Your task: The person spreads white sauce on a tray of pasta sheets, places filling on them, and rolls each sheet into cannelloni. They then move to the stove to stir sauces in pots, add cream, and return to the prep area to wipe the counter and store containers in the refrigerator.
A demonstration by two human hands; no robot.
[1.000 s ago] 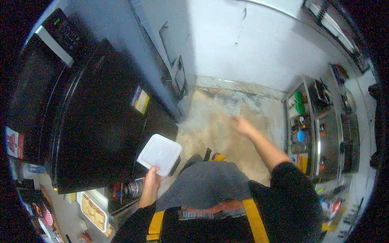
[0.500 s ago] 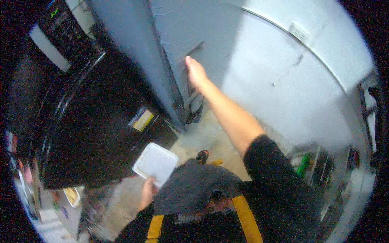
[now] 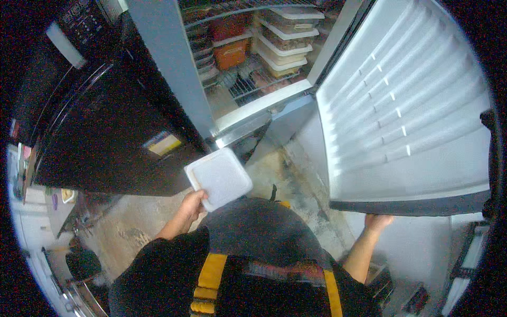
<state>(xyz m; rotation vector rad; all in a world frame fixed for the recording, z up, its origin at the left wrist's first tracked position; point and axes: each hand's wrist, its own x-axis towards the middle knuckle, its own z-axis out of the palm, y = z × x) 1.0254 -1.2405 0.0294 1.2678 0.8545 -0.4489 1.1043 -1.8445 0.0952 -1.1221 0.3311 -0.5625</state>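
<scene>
My left hand (image 3: 193,205) grips a square container with a white lid (image 3: 221,177) by its near-left edge, thumb on top. To the right, my right hand (image 3: 378,222) is at the outer edge of an open fridge door (image 3: 412,132), with its fingers partly hidden behind that edge. The door's ribbed white inner side faces me. Inside the fridge, several white-lidded containers (image 3: 285,45) stand stacked on the right. An orange tub (image 3: 231,53) sits left of them, and a wire rack (image 3: 259,87) lies beneath.
A black appliance (image 3: 105,132) with a control panel fills the left side, close to the fridge's grey side wall (image 3: 163,58). Stained concrete floor (image 3: 288,158) shows between me and the fridge. A counter with a small dish (image 3: 68,195) stands at far left.
The fridge door has swung open to the right, revealing the shelves. My right hand has moved from the door's front down to its edge. The container has shifted slightly up and right.
</scene>
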